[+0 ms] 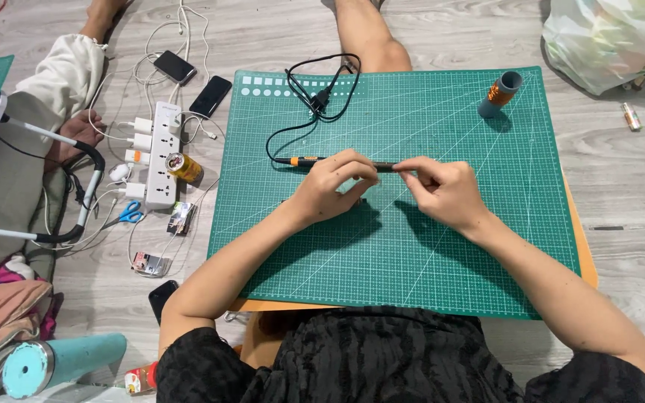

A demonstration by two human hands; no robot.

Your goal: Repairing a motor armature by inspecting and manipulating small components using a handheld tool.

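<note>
Both my hands meet over the middle of a green cutting mat (457, 246). My left hand (331, 186) grips a slim black soldering iron (304, 160) with an orange collar, held level just above the mat. My right hand (442, 190) pinches the iron's other end at its tip. The tool's black cord (315, 93) loops away to the mat's far edge. A small object lies half hidden under my left hand.
A copper wire spool on a teal core (500, 93) lies at the mat's far right. Left of the mat are a white power strip (160, 153), two phones (192, 80), blue scissors (130, 215) and small parts. A teal bottle (61, 362) lies near left. A plastic bag (610, 37) sits far right.
</note>
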